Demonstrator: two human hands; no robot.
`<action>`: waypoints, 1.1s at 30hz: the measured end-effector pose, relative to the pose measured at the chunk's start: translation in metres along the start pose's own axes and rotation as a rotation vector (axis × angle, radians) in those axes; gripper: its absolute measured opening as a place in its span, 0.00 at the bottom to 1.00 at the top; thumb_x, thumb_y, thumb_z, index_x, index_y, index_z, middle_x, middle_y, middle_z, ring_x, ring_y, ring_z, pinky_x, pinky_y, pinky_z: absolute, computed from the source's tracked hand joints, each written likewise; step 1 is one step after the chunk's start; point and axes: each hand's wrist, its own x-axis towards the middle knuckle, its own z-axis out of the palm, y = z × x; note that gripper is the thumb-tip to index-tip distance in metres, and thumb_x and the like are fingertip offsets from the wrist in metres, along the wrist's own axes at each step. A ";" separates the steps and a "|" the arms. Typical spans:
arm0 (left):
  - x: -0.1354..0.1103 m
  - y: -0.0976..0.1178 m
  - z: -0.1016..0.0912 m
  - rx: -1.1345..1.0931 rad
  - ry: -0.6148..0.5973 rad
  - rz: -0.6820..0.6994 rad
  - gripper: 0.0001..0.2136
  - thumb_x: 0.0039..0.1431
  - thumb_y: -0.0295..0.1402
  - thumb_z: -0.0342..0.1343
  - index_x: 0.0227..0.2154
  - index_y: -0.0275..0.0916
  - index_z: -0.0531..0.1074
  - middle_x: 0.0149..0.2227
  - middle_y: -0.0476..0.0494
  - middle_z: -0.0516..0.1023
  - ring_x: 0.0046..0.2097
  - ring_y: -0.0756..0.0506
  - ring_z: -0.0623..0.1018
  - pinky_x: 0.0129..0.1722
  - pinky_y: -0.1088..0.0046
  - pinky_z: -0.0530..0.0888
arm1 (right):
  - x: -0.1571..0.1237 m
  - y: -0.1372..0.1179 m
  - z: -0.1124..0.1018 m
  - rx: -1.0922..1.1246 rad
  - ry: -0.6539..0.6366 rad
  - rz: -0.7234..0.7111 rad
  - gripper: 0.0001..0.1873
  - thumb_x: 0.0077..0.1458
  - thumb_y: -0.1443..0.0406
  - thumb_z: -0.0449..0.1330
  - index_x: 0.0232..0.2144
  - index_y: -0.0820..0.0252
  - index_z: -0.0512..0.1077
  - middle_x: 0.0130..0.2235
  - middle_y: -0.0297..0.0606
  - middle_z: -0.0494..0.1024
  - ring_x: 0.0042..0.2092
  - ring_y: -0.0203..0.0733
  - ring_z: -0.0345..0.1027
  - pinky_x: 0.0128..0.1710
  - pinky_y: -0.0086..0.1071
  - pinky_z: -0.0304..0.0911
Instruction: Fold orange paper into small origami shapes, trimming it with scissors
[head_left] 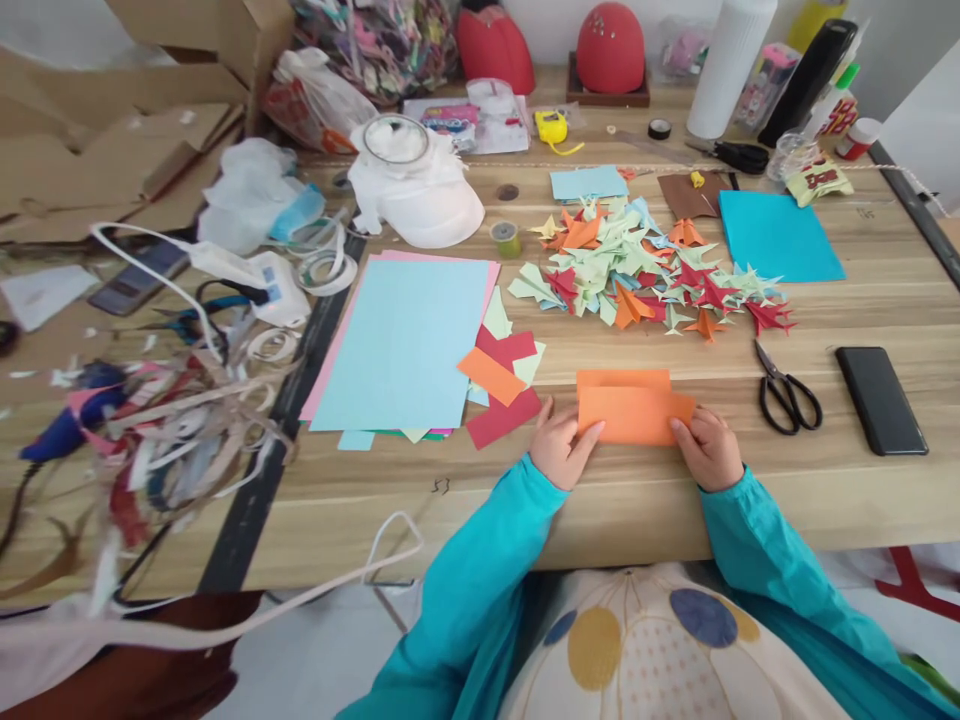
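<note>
An orange sheet of paper is held by its two short ends near the table's front edge. My left hand pinches the left end, thumb on top. At the right end, my right hand grips with its thumb on the near face and fingers curled behind. Just behind this sheet another strip of orange paper shows; I cannot tell if it is a separate piece or part of the same sheet. Left of my left hand lie a small orange paper rectangle and red paper pieces.
A heap of folded paper figures lies beyond my hands. Black-handled scissors and a black phone are to the right. Large light-blue sheets lie left, with tangled ribbons farther left. A blue square sheet sits back right.
</note>
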 end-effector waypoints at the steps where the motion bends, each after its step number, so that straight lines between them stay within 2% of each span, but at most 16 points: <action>1: 0.002 0.002 0.004 -0.004 0.075 -0.036 0.11 0.58 0.37 0.47 0.36 0.41 0.72 0.43 0.42 0.76 0.46 0.45 0.74 0.57 0.55 0.58 | 0.003 -0.002 0.003 -0.065 0.032 0.024 0.21 0.58 0.60 0.48 0.14 0.57 0.61 0.20 0.36 0.67 0.27 0.38 0.62 0.33 0.34 0.57; 4: 0.005 0.003 0.018 -0.001 0.315 -0.104 0.15 0.55 0.37 0.51 0.44 0.36 0.66 0.49 0.35 0.70 0.52 0.42 0.69 0.52 0.59 0.66 | 0.012 -0.005 0.009 -0.264 0.119 0.076 0.19 0.56 0.59 0.51 0.15 0.58 0.60 0.18 0.34 0.64 0.24 0.37 0.59 0.28 0.32 0.52; 7: 0.004 0.001 0.027 -0.062 0.413 -0.134 0.19 0.56 0.35 0.51 0.49 0.35 0.61 0.52 0.30 0.65 0.53 0.42 0.67 0.45 0.64 0.72 | 0.018 -0.005 0.014 -0.331 0.173 0.099 0.15 0.54 0.58 0.54 0.19 0.59 0.65 0.18 0.33 0.66 0.24 0.37 0.60 0.30 0.32 0.51; 12: 0.002 0.003 0.024 0.024 0.383 -0.131 0.16 0.56 0.32 0.51 0.48 0.38 0.63 0.52 0.33 0.65 0.54 0.41 0.66 0.49 0.60 0.69 | 0.026 -0.007 0.020 -0.297 0.195 0.179 0.11 0.52 0.59 0.56 0.30 0.61 0.70 0.16 0.28 0.63 0.22 0.35 0.61 0.32 0.32 0.53; 15: 0.004 0.004 0.019 0.087 0.314 -0.072 0.14 0.56 0.29 0.50 0.46 0.39 0.65 0.48 0.35 0.69 0.51 0.42 0.70 0.48 0.61 0.70 | 0.028 -0.011 0.021 -0.279 0.198 0.235 0.15 0.51 0.60 0.57 0.41 0.62 0.69 0.16 0.27 0.63 0.21 0.34 0.59 0.34 0.32 0.54; 20: 0.006 0.008 0.015 0.125 0.260 -0.020 0.13 0.53 0.23 0.52 0.42 0.38 0.68 0.45 0.37 0.73 0.46 0.44 0.73 0.49 0.61 0.69 | 0.029 -0.012 0.018 -0.257 0.147 0.148 0.06 0.50 0.65 0.59 0.33 0.58 0.74 0.17 0.31 0.67 0.25 0.36 0.62 0.35 0.32 0.56; 23: 0.004 0.010 0.013 0.133 0.241 0.012 0.12 0.51 0.21 0.52 0.39 0.35 0.69 0.43 0.35 0.74 0.45 0.44 0.74 0.49 0.59 0.69 | 0.028 -0.011 0.015 -0.205 0.132 0.134 0.05 0.47 0.67 0.62 0.31 0.57 0.75 0.19 0.30 0.69 0.24 0.34 0.61 0.35 0.32 0.58; 29: 0.001 0.009 0.012 0.154 0.214 0.040 0.13 0.47 0.20 0.54 0.38 0.32 0.70 0.43 0.31 0.72 0.49 0.38 0.71 0.45 0.58 0.71 | 0.029 -0.013 0.012 -0.144 0.111 0.164 0.06 0.47 0.69 0.62 0.31 0.58 0.74 0.18 0.28 0.67 0.23 0.33 0.60 0.37 0.32 0.59; 33: 0.001 0.012 0.015 0.273 0.172 0.045 0.15 0.50 0.22 0.52 0.42 0.32 0.70 0.50 0.28 0.67 0.55 0.35 0.65 0.48 0.54 0.67 | 0.030 -0.013 0.012 -0.147 0.092 0.144 0.05 0.46 0.69 0.62 0.30 0.59 0.74 0.17 0.28 0.66 0.23 0.32 0.59 0.37 0.32 0.59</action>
